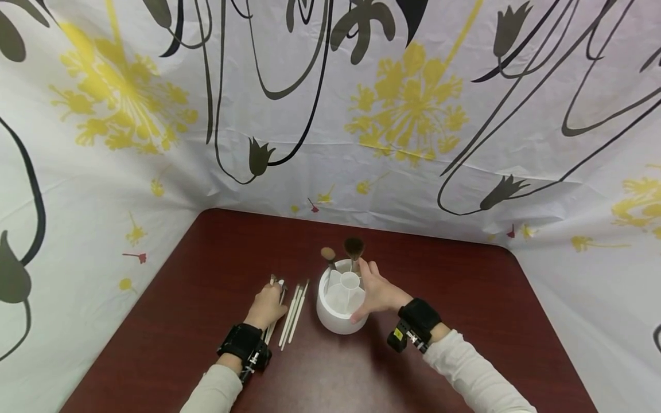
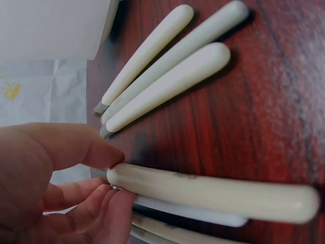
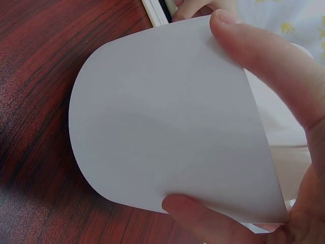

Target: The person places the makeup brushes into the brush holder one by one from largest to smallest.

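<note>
My left hand (image 1: pixel 266 308) is over a group of pale-handled makeup brushes left of the holder. In the left wrist view, its thumb and fingers pinch one cream-handled makeup brush (image 2: pixel 213 195) near the ferrule; the bristles are hidden. More handles lie beneath that brush. My right hand (image 1: pixel 381 291) grips the right side of a white round brush holder (image 1: pixel 335 324), with its thumb toward the front and its fingers at the back rim. Standing in the holder's rear compartments are a dark fluffy brush (image 1: pixel 354 248) and a smaller tan-tipped brush (image 1: pixel 328 254).
Several other brushes (image 1: pixel 294 315) lie side by side between my left hand and the holder. Everything rests on a dark red wood-grain table (image 1: pixel 439 355). A white patterned cloth (image 1: pixel 320 126) hangs behind the table and along its sides.
</note>
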The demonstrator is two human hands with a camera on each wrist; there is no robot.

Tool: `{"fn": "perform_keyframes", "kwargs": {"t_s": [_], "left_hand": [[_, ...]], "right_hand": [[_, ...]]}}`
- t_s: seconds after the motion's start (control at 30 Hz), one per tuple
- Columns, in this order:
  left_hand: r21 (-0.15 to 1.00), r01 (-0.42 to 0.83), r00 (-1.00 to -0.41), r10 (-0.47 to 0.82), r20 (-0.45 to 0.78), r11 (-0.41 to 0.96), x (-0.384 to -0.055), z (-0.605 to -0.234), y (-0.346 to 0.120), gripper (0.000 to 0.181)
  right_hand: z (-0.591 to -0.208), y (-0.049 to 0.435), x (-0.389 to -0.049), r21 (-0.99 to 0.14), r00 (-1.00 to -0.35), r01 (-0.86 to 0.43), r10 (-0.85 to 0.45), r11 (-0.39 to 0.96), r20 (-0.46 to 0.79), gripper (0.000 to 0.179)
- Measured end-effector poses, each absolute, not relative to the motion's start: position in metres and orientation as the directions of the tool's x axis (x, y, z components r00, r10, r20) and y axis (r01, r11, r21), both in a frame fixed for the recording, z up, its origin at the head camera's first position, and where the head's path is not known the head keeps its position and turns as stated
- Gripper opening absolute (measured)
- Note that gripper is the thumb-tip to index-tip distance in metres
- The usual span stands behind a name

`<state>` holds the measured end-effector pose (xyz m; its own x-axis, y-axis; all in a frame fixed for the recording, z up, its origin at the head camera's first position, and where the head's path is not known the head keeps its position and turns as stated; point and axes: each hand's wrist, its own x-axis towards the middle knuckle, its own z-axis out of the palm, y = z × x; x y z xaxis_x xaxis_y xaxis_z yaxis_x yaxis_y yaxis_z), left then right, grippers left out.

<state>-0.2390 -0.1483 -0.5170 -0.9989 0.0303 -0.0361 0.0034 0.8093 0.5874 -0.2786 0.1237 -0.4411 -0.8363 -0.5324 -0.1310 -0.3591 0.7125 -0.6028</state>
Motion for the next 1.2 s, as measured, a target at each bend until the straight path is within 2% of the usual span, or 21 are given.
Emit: {"fn": "perform_keyframes", "kwargs": {"t_s": [0.27, 0.4, 0.5, 0.63, 0.8, 1.2], "left_hand": [[0.610, -0.010, -0.999, 0.023, -0.046, 0.792, -0.235, -0.513, -0.149, 0.041], [0.640, -0.006, -0.999, 0.027, -0.041, 0.769, -0.234, -0.508, -0.149, 0.051], [0.644, 0.011, -0.999, 0.034, -0.024, 0.765, -0.235, -0.503, -0.150, 0.048], [0.642, 0.009, -1.000, 0.026, -0.017, 0.767, -0.239, -0.497, -0.151, 0.033], [0.667, -0.009, -1.000, 0.010, -0.024, 0.745, -0.244, -0.486, -0.151, 0.033], [0.697, 0.037, -0.999, 0.014, 0.039, 0.717, -0.248, -0.453, -0.151, 0.035]], "right_hand": [[-0.445, 0.124, -0.279, -0.612, -0.836, -0.371, -0.538, 0.699, -0.108, 0.134], [-0.447, 0.124, -0.279, -0.619, -0.834, -0.375, -0.543, 0.690, -0.100, 0.134], [-0.447, 0.124, -0.279, -0.618, -0.833, -0.376, -0.544, 0.690, -0.101, 0.134], [-0.447, 0.124, -0.279, -0.610, -0.831, -0.379, -0.546, 0.696, -0.107, 0.133], [-0.445, 0.125, -0.278, -0.614, -0.829, -0.374, -0.548, 0.695, -0.114, 0.133], [-0.442, 0.125, -0.280, -0.610, -0.828, -0.382, -0.550, 0.694, -0.107, 0.133]]}}
